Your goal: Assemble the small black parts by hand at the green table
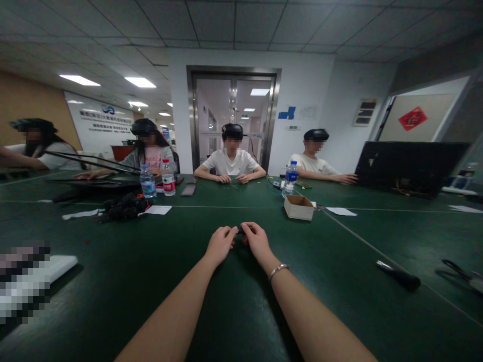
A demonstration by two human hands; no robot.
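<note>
My left hand (220,245) and my right hand (258,241) meet just above the green tabletop (241,301). Between their fingertips is a small dark object (240,231), too small and too covered to name. The right thumb and fingers pinch it from one side; the left thumb and fingers, also closed, press at its other end. A silver bracelet (278,271) circles my right wrist.
Beyond my hands stands an open cardboard box (299,208), with bottles (168,178) farther back. Black cables (124,206) lie to the left, a black-handled tool (398,275) to the right. Several people (231,163) sit around the table; a monitor (407,168) stands at right.
</note>
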